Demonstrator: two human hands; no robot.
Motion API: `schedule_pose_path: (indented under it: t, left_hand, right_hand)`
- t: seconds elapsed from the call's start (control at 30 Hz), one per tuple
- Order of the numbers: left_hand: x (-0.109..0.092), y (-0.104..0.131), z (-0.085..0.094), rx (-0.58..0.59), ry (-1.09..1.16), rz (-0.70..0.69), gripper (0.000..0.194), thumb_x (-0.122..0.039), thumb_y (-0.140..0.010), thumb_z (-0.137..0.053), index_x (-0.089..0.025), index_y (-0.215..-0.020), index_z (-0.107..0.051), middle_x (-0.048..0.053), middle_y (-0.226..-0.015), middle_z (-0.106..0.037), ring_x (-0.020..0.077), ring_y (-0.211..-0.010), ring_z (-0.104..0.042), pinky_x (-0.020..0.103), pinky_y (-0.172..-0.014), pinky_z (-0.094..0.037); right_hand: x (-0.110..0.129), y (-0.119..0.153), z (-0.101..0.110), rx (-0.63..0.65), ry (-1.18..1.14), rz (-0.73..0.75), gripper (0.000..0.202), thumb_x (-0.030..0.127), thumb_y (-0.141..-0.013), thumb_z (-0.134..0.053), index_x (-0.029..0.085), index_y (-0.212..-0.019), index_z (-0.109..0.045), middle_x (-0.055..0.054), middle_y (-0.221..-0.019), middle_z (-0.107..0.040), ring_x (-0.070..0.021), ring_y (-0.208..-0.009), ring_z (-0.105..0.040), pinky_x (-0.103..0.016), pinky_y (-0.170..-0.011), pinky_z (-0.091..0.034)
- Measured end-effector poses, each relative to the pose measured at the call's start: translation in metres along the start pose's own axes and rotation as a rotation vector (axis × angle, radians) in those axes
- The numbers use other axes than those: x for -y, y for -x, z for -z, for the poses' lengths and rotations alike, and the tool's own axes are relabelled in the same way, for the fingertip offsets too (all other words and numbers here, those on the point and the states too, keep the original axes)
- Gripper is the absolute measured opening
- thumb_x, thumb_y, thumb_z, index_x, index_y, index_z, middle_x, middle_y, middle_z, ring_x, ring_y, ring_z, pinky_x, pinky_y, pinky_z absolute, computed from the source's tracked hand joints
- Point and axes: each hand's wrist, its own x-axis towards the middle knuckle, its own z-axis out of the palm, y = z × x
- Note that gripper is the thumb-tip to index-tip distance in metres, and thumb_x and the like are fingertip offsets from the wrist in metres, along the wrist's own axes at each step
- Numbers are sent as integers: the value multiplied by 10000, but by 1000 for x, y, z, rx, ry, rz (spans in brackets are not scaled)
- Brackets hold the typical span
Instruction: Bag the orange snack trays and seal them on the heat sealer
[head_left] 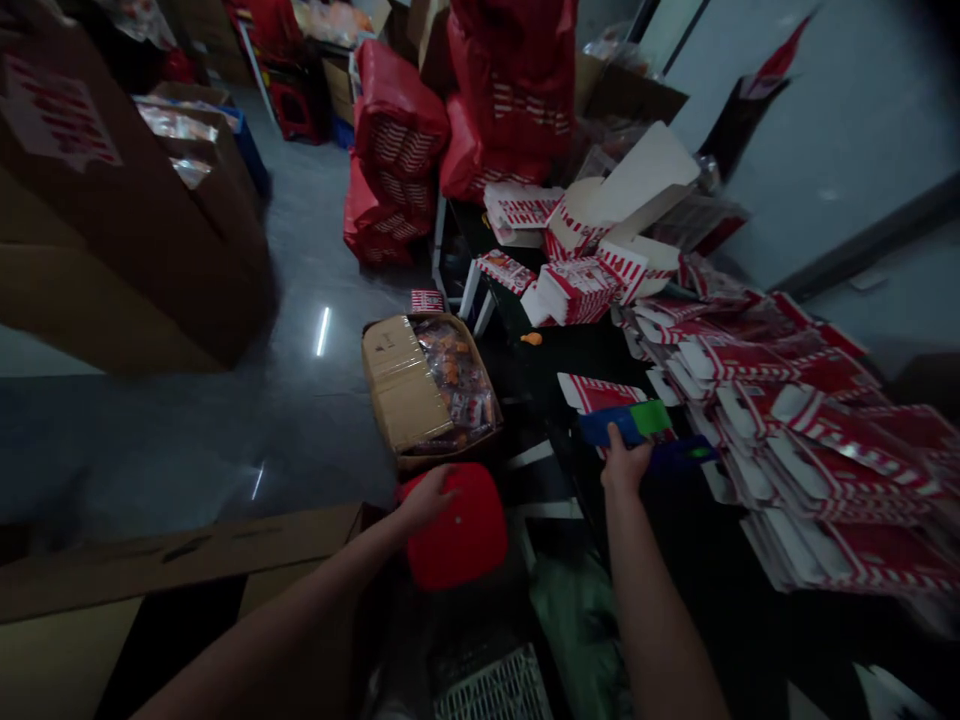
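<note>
- While its fingers curl over the near left edge of a red round stool seat (459,540), the left hand (426,497) grips that seat from the side, the forearm reaching in from the lower left.
- The right hand (624,462) is closed around a flat blue and green packet (626,422), thumb on top, holding it level over the near left part of the dark table (592,350).
- A second blue piece with a green spot (684,453) lies just right of that hand; whether the fingers touch it cannot be told.
- Just behind the packet, a flat red-and-white striped carton blank (600,392) lies on the table.
- Along the table's right side, stacks of the same flat cartons (817,440) fan out in rows.
- At the far edge stand folded striped boxes (581,285).
- On the floor beyond the stool sits an open cardboard box of snack packets (431,385).
- Red sacks (457,110) are piled at the back.
</note>
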Motion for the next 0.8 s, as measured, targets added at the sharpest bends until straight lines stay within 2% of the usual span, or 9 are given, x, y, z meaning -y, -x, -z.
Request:
schedule_pose_path:
  t: [0.07, 0.17, 0.23, 0.33, 0.43, 0.57, 0.67, 0.8]
  left_hand:
    - [-33, -49, -19, 36, -93, -116, 607, -117, -767, -542, -48, -1366, -469, 218, -1440, -477, 280, -1350, -440, 417, -1154, -317]
    - [-90, -124, -55, 102, -233, -314, 734, -26, -735, -515, -93, -1453, -380, 155, -1582, -281, 270, -1470, -221, 429, -1203, -200]
    - [-120, -166, -79, 175, -505, -496, 758, -11, -766, -470, -149, -1496, -317, 103, -1616, -205, 261, -1494, -130, 472, -1199, -186]
    - [-140, -205, -108, 286, -891, -660, 662, -53, -844, -408, -218, -1483, -357, 70, -1581, -314, 248, -1465, -239, 500, -1170, -237]
    - [-138, -219, -129, 336, -944, -640, 595, -94, -873, -394, -261, -1442, -430, 48, -1542, -395, 261, -1419, -330, 509, -1143, -273]
    - [-133, -218, -146, 351, -964, -599, 628, -94, -856, -416, -264, -1460, -403, 49, -1579, -323, 298, -1435, -286, 557, -1109, -306]
    - [-136, -220, -147, 360, -950, -573, 656, -52, -829, -424, -250, -1454, -413, 58, -1584, -309, 312, -1444, -264, 594, -1099, -310]
    - [-146, -225, -139, 364, -893, -586, 681, -17, -805, -453, -228, -1452, -414, 89, -1570, -333, 308, -1446, -264, 594, -1120, -292]
  right_hand:
    - [-6, 6, 16, -29, -84, -99, 779, 543, -541, -795, 175, -1154, -485, -124, -1195, -597, -233, -1031, -616, -438, -893, -536]
    - [-14, 18, 36, 4, -130, -186, 728, 504, -570, -806, 201, -1159, -506, -85, -1161, -625, -214, -992, -639, -445, -889, -539]
    - [-18, 27, 49, 27, -127, -196, 682, 488, -611, -799, 207, -1165, -518, -73, -1145, -638, -205, -980, -646, -457, -922, -523]
    - [-25, 46, 69, 29, -136, -208, 663, 448, -643, -796, 209, -1197, -521, -74, -1171, -637, -200, -1001, -641, -470, -986, -480]
    - [-31, 66, 86, 10, -141, -215, 665, 413, -662, -790, 205, -1232, -518, -87, -1195, -633, -198, -1027, -630, -455, -1001, -468]
    - [-30, 82, 102, -61, -156, -233, 640, 370, -663, -788, 209, -1228, -536, -78, -1178, -641, -187, -1017, -627, -443, -997, -469]
    - [-19, 85, 118, -134, -260, -247, 576, 338, -675, -775, 253, -1205, -564, -46, -1165, -652, -179, -1000, -635, -455, -965, -492]
    - [10, 89, 145, -163, -417, -237, 460, 315, -736, -744, 315, -1178, -617, -12, -1231, -653, -176, -1091, -627, -445, -995, -493]
